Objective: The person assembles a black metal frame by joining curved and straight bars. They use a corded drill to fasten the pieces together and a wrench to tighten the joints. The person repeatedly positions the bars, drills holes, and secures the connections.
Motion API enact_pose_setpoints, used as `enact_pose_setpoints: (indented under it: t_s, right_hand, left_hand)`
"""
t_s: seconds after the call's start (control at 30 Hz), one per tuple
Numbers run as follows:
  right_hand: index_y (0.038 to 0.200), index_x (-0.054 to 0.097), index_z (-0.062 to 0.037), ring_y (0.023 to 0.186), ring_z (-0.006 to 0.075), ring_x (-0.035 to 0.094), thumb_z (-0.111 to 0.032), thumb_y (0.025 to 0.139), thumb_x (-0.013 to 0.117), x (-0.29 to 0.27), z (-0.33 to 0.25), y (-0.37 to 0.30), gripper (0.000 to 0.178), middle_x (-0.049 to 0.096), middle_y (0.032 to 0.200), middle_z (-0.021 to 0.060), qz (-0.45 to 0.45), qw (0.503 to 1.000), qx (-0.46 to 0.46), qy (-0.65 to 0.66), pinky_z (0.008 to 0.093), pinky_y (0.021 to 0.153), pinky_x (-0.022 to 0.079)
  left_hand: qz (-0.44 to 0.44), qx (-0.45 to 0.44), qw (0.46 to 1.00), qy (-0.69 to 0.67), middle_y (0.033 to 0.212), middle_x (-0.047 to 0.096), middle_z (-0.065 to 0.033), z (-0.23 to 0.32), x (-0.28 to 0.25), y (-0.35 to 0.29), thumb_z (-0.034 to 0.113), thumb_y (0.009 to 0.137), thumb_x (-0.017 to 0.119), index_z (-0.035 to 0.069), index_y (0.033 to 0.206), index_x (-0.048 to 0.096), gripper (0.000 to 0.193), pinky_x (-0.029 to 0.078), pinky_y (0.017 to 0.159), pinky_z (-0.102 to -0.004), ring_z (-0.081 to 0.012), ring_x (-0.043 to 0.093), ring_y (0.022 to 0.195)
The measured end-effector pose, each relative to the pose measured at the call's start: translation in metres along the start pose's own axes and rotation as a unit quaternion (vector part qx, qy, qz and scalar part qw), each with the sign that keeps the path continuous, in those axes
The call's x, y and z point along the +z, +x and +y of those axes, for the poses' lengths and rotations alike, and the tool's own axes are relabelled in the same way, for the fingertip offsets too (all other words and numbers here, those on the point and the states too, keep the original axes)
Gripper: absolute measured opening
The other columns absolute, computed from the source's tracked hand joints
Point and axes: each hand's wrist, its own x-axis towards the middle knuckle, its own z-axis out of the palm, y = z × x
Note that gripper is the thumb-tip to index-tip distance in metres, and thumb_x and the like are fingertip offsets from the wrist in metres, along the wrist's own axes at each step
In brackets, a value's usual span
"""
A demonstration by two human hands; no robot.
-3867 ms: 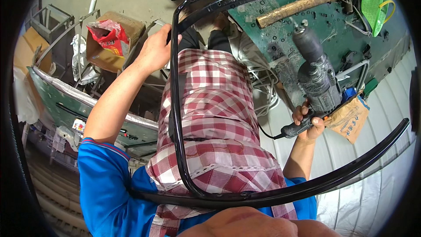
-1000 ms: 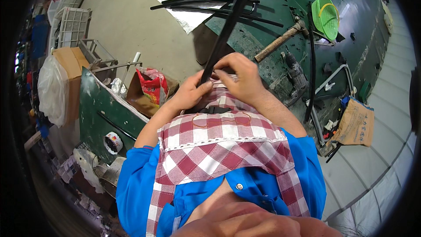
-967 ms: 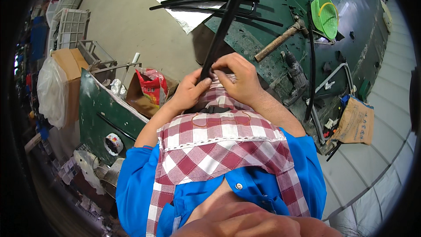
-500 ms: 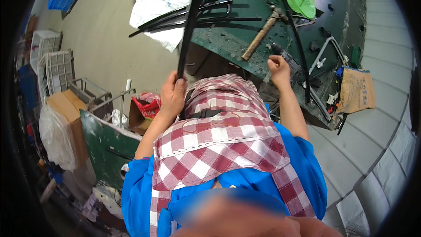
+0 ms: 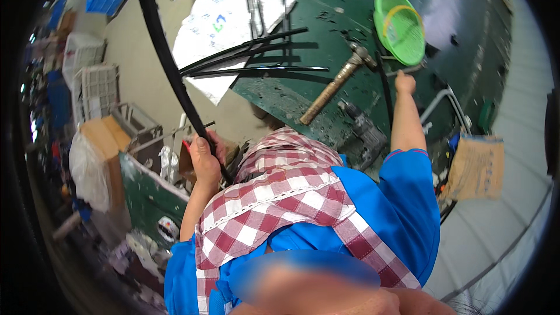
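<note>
My left hand (image 5: 207, 160) is closed round a long black strip (image 5: 169, 67), which rises toward the upper left, past the picture's top edge. On the far right, my right hand (image 5: 405, 83) reaches over the green-topped table (image 5: 326, 20) with its fingers curled. A thin grey metal piece (image 5: 415, 69) lies right at those fingers; whether they grip it is hidden. Just beyond is a green plastic basket (image 5: 382, 9) with a yellow handle. A hammer (image 5: 332, 88) with a worn wooden handle and a dark power drill (image 5: 366, 134) lie left of my right forearm.
Several black strips (image 5: 256, 71) lie across a white sack (image 5: 204, 41) at the table's left edge. A bent grey metal tube (image 5: 446, 94) and a brown paper bag (image 5: 475, 166) are at right. Cardboard boxes (image 5: 105, 140) and white crates (image 5: 96, 90) stand at left.
My right hand has moved forward and right, from near the drill to the basket. My left hand has shifted left and lower, and the held strip now leans left.
</note>
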Motion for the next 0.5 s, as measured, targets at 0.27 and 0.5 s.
enact_pose_setpoints:
  t_s: [0.27, 0.5]
  right_hand:
    - [0.095, 0.067, 0.0057, 0.079, 0.0325, 0.067, -0.041, 0.078, 0.071, 0.066, 0.05, 0.066, 0.05, 0.069, 0.097, 0.0181, -0.075, 0.944, 0.273, 0.171, 0.039, 0.072, 0.054]
    - [0.083, 0.057, -0.0033, 0.042, 0.0168, 0.043, -0.03, 0.088, 0.054, -0.035, 0.048, 0.03, 0.027, 0.05, 0.061, 0.0057, 0.032, 0.818, 0.239, 0.522, 0.0297, 0.038, 0.031]
  left_hand:
    - [0.009, -0.023, 1.0, 0.0, 0.062, 0.043, -0.0004, 0.023, 0.03, 0.0, 0.058, 0.09, 0.057, 0.003, 0.089, 0.048, 0.056, 0.032, 0.042, -0.0211, -0.0078, 0.04, 0.048]
    - [-0.002, -0.014, 1.0, -0.013, 0.062, 0.042, 0.0005, 0.03, 0.026, -0.01, 0.056, 0.093, 0.054, 0.004, 0.092, 0.047, 0.053, 0.031, 0.042, -0.0205, -0.0058, 0.037, 0.049]
